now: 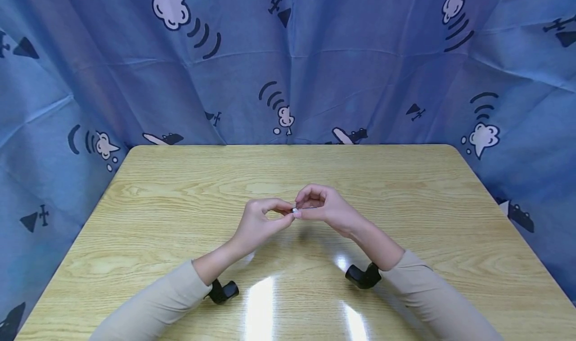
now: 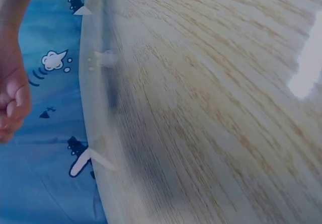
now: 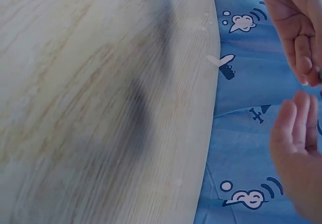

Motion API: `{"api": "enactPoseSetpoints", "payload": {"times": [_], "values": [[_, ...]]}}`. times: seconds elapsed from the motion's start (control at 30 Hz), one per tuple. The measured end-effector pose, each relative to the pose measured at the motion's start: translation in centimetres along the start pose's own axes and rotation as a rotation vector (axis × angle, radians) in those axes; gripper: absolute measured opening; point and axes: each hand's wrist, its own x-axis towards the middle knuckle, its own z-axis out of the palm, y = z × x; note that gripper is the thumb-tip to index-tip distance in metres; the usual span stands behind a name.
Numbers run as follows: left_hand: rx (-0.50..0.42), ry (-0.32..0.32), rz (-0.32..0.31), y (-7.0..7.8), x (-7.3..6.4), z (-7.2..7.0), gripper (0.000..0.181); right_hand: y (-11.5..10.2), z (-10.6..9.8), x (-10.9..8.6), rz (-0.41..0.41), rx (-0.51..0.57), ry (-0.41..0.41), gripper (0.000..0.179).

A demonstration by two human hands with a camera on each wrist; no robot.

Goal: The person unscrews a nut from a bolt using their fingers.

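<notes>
Above the middle of the table, my left hand and right hand meet at their fingertips. Between them is a tiny white and dark thing, too small and too covered by fingers to tell its kind. Thumb and forefinger of each hand pinch it from opposite sides. The right hand's other fingers are loosely curled. At the left edge of the left wrist view, the right hand shows in part. The right wrist view has the left hand above and the right hand below; the tiny thing is not clear there.
A light wood-grain table lies under both hands, with bright glare near its front. Behind and beside it hangs a blue patterned curtain. Black wrist cameras sit on the left wrist and the right wrist.
</notes>
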Motion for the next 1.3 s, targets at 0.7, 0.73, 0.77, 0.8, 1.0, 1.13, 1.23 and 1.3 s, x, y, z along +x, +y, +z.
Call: {"api": "enactPoseSetpoints", "payload": {"times": [0.7, 0.73, 0.77, 0.8, 1.0, 1.13, 1.23, 1.3], "values": [[-0.025, 0.021, -0.042, -0.1, 0.1, -0.1, 0.009, -0.1, 0.0, -0.1, 0.004, -0.178, -0.093, 0.018], [-0.026, 0.022, -0.042, -0.1, 0.1, -0.1, 0.009, -0.1, -0.1, -0.1, -0.010, -0.169, -0.095, 0.018], [-0.028, 0.023, -0.040, -0.1, 0.1, -0.1, 0.010, 0.0, -0.1, -0.2, -0.024, -0.164, -0.096, 0.019], [-0.031, 0.024, -0.036, -0.1, 0.0, -0.1, 0.010, 0.0, -0.1, -0.2, -0.033, -0.159, -0.098, 0.022], [-0.021, 0.039, -0.033, -0.5, -0.2, 0.0, 0.009, -0.2, 0.5, -0.4, -0.028, -0.218, -0.037, 0.024], [-0.018, 0.047, -0.057, -0.6, -0.3, -0.1, 0.009, -0.3, 1.0, -0.5, -0.025, -0.308, -0.011, 0.036], [-0.026, 0.043, -0.050, -0.6, -0.3, -0.2, 0.009, -0.1, 1.1, -0.5, -0.057, -0.296, -0.031, 0.032], [-0.025, 0.044, -0.041, -0.6, -0.2, -0.3, 0.010, 0.1, 1.0, -0.5, -0.086, -0.261, -0.038, 0.022]]}}
